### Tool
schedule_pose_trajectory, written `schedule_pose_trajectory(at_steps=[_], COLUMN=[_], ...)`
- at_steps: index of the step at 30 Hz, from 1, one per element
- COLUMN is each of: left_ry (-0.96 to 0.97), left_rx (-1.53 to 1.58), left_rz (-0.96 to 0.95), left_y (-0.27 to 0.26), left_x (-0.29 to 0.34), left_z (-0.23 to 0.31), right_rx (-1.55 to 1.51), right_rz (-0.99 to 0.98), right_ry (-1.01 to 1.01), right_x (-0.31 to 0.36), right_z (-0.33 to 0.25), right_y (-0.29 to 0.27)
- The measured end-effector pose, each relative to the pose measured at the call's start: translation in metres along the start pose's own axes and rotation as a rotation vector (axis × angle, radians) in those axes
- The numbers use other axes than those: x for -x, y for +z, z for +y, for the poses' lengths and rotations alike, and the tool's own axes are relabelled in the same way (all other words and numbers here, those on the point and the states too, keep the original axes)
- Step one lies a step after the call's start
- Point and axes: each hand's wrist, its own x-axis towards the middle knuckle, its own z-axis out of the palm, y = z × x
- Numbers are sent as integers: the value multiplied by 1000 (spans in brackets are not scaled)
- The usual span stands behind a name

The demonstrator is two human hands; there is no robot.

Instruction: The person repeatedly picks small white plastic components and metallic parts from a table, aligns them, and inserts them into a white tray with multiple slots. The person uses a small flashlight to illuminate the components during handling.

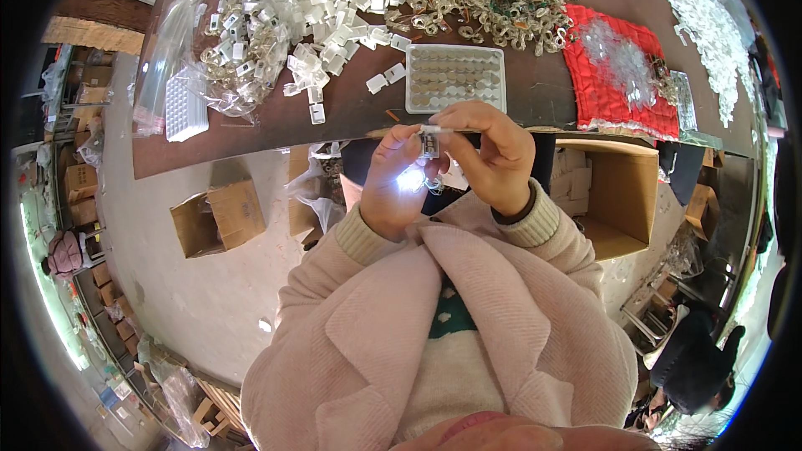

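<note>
**At the worktop's near edge: a small lit case between two hands**

In front of the chest, just on the person's side of the worktop (pixel 276 123), a small clear case (pixel 430 147) sits between the two hands, touched by both. Its long axis seems to run away from the body, with a pale strip (pixel 438 129) lying crosswise at the far end. The left hand (pixel 391 184) pinches the case from its left, fingers curled beneath; a bright white light (pixel 411 179) glows beside them. The right hand (pixel 499 157) comes from the other side, thumb and fingertip pinching at the strip. Neither hand is clearly nearer, and the exact contact is too small to tell.

Straight beyond the hands lies a shallow tray (pixel 409 88) holding rows of flat, round, greyish discs (pixel 455 75); the right hand's fingers overlap its near rim in this view, though whether they touch cannot be told. Far left, a clear bag (pixel 230 98) holds white cases and wiry parts. Loose white cases (pixel 334 4) are heaped beside it, and coiled wire pieces (pixel 493 0) lie behind the tray. To the right, a red padded cloth (pixel 588 93) carries clear plastic bits (pixel 616 54).
</note>
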Motion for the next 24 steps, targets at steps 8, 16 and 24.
schedule_pose_trajectory(at_steps=[8,16,24], left_ry=[-55,-68,-93], left_rx=[131,41,39], left_rz=[4,67,21], left_y=[8,-3,1], left_x=[-1,3,1], left_z=[0,-9,-14], right_rx=[147,171,280], right_rz=[-179,-102,-118], right_ry=[-247,-300,-372], right_x=[-5,1,16], right_z=[2,7,14], right_y=[-9,-4,-22])
